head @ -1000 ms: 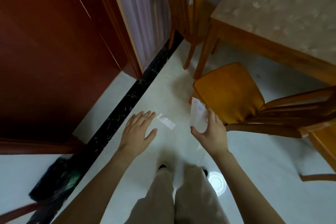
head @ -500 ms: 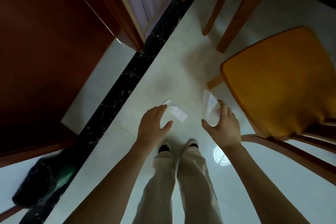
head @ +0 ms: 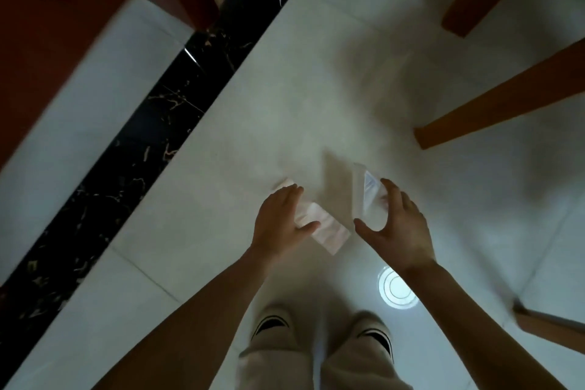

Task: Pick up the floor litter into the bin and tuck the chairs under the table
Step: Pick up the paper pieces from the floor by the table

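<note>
You have dropped lower since half a second ago: the chair seat has left the view and only the chair legs show at the right, standing on the pale floor. Your left hand, which was just short of the paper strip, now lies over the strip's far end with fingers straight and thumb spread; whether it touches the paper is unclear. The strip lies flat on the tile between your hands. Your right hand still pinches the clear plastic wrapper between thumb and fingers, upright and off the floor.
</note>
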A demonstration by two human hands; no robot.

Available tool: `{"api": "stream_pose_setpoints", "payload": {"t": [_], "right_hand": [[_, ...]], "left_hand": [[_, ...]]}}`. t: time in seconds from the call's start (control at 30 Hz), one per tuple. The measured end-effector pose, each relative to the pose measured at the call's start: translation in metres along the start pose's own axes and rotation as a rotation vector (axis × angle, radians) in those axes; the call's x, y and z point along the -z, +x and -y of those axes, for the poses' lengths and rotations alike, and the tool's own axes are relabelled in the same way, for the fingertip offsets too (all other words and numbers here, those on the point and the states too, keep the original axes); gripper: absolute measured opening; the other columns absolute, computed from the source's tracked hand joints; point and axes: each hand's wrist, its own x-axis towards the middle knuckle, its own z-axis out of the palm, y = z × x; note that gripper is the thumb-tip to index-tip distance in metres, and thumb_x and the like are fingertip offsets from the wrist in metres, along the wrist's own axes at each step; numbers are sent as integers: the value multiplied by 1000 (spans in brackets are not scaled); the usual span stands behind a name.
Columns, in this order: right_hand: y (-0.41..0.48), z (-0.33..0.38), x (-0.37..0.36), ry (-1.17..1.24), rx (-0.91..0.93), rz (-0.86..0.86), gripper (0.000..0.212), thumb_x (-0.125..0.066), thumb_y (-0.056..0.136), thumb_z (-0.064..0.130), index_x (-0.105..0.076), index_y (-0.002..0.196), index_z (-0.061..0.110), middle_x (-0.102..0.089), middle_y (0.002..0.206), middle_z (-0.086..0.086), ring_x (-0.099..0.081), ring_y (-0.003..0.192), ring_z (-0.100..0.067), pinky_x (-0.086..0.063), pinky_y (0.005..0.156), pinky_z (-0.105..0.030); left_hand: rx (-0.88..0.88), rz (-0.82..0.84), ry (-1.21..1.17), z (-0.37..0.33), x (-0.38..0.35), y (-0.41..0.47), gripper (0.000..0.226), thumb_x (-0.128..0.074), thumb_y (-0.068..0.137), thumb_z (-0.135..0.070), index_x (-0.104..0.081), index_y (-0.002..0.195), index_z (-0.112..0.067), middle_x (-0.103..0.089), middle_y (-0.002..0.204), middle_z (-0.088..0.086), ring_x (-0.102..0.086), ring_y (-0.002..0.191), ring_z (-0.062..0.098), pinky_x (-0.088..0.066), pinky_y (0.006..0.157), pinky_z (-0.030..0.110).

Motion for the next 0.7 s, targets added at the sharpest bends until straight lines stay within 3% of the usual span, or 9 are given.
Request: {"api": "stream_pose_setpoints", "payload": {"t": [0.13,0.3,0.43,0.53,0.7], "right_hand": [[17,-16,-28,-35,13,37,90,-77,72,52,-35,143,14,-56,132,-12,-58,113,-30,-50,96,-47],[26,-26,-35,-56,14,19,89,-78,72,51,-36,142,14,-58,129,-13,-60,108,-32,-52,92,-48],[22,-20,-27,-31,-11,-2,90,-78,73,50,-33,144,17,-56,132,-10,-57,112,-30,-50,94,-46],[4,-2,-1,2,-25,-16,89,-79,73,46,-32,143,18,-57,129,-9,-56,111,-28,-50,92,-46],[-55,64,94,56,-42,-64,87,-79,73,42,-35,143,15,-57,127,-11,-57,108,-31,-51,88,-46]], "left_hand": [[-64,7,65,22,-41,6,58,-73,71,-48,-55,115,-15,-58,119,5,-56,108,25,-46,84,35],[-80,-92,45,28,-54,11,33,-71,79,-25,-62,111,-24,-60,109,-2,-53,99,24,-45,75,36],[-85,-103,-34,24,-46,13,26,-72,78,-9,-67,103,-15,-63,90,5,-57,80,29,-46,65,33],[-35,-91,-138,2,-6,2,15,-71,80,-7,-66,95,-7,-61,81,10,-58,76,31,-40,63,26],[-19,-84,-218,-65,126,-30,13,-62,88,-12,-65,100,-9,-60,89,6,-55,84,23,-32,67,20]]}}
